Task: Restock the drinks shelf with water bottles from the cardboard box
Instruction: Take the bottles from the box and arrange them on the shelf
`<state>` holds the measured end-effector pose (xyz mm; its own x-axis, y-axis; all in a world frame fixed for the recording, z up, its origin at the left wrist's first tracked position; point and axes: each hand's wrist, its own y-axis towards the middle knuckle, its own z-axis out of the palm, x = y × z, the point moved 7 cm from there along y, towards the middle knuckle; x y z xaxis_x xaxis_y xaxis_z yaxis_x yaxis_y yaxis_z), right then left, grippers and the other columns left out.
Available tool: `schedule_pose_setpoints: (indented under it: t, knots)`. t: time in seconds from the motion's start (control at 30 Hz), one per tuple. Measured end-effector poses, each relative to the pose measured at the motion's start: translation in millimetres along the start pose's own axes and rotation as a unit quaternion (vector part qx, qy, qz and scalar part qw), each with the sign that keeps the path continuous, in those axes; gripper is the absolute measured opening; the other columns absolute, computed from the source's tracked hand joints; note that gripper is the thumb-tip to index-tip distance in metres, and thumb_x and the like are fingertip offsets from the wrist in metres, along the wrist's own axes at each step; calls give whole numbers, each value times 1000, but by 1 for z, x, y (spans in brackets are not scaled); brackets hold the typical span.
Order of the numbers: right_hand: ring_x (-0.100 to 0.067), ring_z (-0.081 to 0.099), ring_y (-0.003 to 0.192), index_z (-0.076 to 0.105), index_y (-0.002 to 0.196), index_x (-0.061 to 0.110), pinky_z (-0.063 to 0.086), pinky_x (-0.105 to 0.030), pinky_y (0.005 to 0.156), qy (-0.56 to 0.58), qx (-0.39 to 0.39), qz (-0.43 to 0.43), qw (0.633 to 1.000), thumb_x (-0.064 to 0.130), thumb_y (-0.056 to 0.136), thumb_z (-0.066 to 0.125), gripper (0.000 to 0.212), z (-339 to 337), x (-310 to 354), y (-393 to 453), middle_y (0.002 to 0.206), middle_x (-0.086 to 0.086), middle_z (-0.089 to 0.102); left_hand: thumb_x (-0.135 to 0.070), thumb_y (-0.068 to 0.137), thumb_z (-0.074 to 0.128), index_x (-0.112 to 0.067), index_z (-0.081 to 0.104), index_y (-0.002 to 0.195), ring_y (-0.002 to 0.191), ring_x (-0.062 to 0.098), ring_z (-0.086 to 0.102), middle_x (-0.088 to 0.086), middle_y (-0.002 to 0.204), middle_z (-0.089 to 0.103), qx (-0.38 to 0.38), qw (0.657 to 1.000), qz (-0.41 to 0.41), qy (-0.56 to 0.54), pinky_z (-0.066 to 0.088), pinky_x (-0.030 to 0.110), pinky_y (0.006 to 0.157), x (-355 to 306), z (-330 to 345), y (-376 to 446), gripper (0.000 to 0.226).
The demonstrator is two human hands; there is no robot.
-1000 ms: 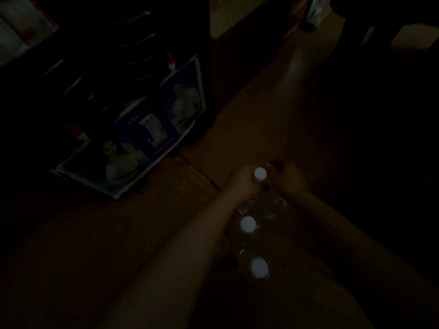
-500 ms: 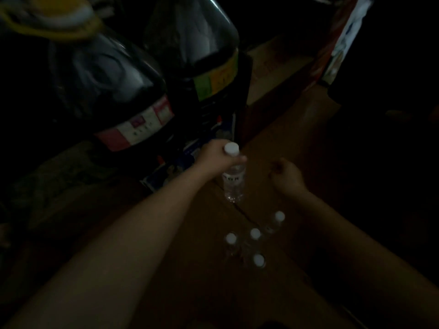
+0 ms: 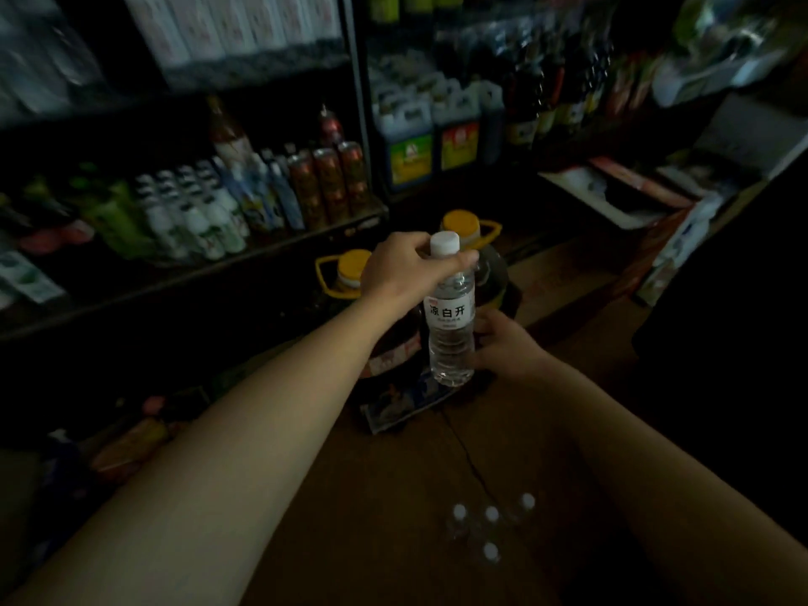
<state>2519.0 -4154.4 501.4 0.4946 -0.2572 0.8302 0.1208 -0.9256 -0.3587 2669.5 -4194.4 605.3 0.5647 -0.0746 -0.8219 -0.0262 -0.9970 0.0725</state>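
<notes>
The left hand [image 3: 409, 271] holds one water bottle [image 3: 451, 319] by its neck, just under the white cap, with the fingers curled around it. Half a second ago this bottle was low, only a little above the floor; now it is lifted up in front of the drinks shelf [image 3: 262, 251] and hangs upright in the air. The right hand [image 3: 503, 345] was apart from the bottle before, with nothing in it. Now it has come to the lower part of the bottle and touches its side, but whether the fingers really close around it I cannot tell, because the bottle hides them.

Four more bottles [image 3: 489, 529] stand together below, near the bottom of the view; only their white caps are clear. The cardboard box itself is too dark to make out.

I judge that the carrying step is in progress: the bottle has left the group and is on the way to the shelf. The shelf is already crowded with small white bottles [image 3: 192, 212] and cans [image 3: 328, 181], so a free place must be found.
</notes>
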Motion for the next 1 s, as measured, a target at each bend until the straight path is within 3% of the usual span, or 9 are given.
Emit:
schedule_pose_setpoints:
  t: [0.13,0.27,0.43,0.53,0.67,0.77,0.83,1.0]
  knots:
    - [-18,54,114,35,138,17,47,-32,89,-12,13,-52,998,25,64,88,91,2,70,-14,125,3,56,-72,62,69,-22,72,85,75,8,65,-6,80,70,-68,998,-13,10,56,47,72,-40,-65,2,56]
    - [-14,56,104,45,127,17,46,-28,79,-20,-13,-90,996,32,64,87,77,4,122,-19,117,4,58,-72,60,71,-21,70,71,68,10,66,-5,69,69,-102,994,-26,17,55,39,64,-63,-116,-3,52]
    - [-13,59,100,50,114,20,51,-31,81,-36,-3,-131,991,36,61,88,67,26,177,-20,110,5,61,-73,62,68,-22,72,76,69,11,66,-4,71,69,-142,989,-32,42,52,35,60,-73,-173,-15,53]
    - [-14,63,100,53,110,24,55,-41,86,-12,24,-146,989,40,57,89,67,44,205,-13,108,4,65,-74,64,66,-22,70,75,67,11,64,-6,67,66,-156,985,-39,56,46,30,53,-70,-205,-14,53]
    - [-16,65,99,56,118,24,56,-44,86,-8,25,-163,986,31,58,90,69,67,245,6,107,3,68,-73,65,66,-22,70,76,68,8,64,-6,72,68,-156,986,-56,34,52,34,63,-54,-248,2,51]
    - [-13,65,95,57,114,24,56,-36,83,-1,23,-176,984,24,60,90,63,82,281,28,105,5,68,-65,69,69,-23,70,89,72,2,59,-14,78,64,-135,989,-58,-2,54,36,77,-39,-284,24,47]
    - [-11,65,95,58,110,25,55,-33,83,-5,27,-185,982,26,59,90,60,97,304,46,103,9,68,-63,71,69,-26,69,94,80,6,62,-11,87,67,-140,988,-57,-11,55,39,83,-26,-308,38,43]
    - [-9,67,94,58,104,30,57,-33,83,-20,32,-202,979,38,52,90,61,142,353,94,99,12,70,-63,71,69,-34,66,85,82,9,65,-10,87,69,-174,983,-62,5,55,37,78,10,-366,75,32]
